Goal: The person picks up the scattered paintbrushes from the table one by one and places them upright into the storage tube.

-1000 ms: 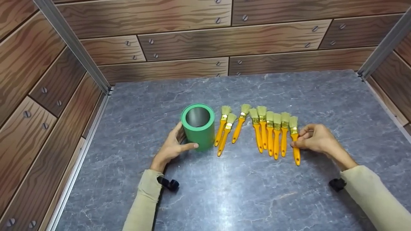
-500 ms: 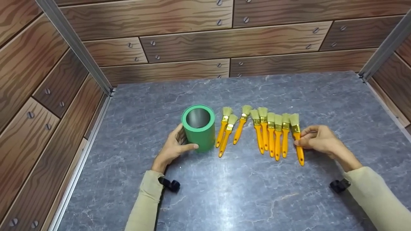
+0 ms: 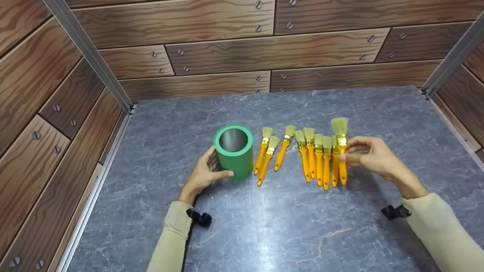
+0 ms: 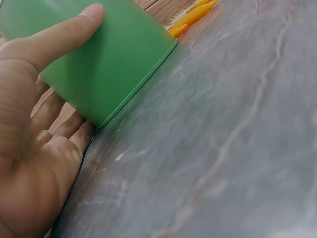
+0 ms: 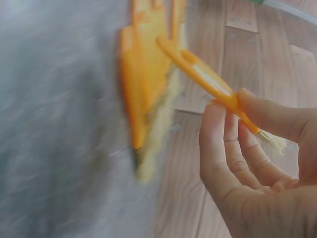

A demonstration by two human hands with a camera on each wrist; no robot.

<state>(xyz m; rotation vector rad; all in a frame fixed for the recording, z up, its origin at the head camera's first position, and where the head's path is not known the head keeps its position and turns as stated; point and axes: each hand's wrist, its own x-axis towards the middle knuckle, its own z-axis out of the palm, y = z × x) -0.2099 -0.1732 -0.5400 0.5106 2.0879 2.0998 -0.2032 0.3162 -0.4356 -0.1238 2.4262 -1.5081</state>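
My left hand [image 3: 202,177] holds the side of an upright green cylindrical canister [image 3: 238,166], its thumb across the near wall and its fingers round the left side. Its top is open, with a dark grey inside. In the left wrist view the canister [image 4: 119,64] stands on the table. Between thumb and fingertips, my right hand [image 3: 376,158] pinches the orange handle of a paintbrush [image 3: 342,139], bristles pointing away. The right wrist view has this paintbrush [image 5: 208,79] raised above a blurred row of other paintbrushes [image 5: 143,74]. In the head view it overlaps the rightmost lying brush.
Several paintbrushes [image 3: 319,160] lie side by side left of my right hand. Another three paintbrushes [image 3: 268,151] lie just right of the canister. The grey marbled table [image 3: 287,226] is enclosed by wood-patterned walls [image 3: 219,56] at the back and sides.
My right hand has lifted the rightmost paintbrush off the table and moved it left, over its neighbour. The left hand and the canister stay in place.
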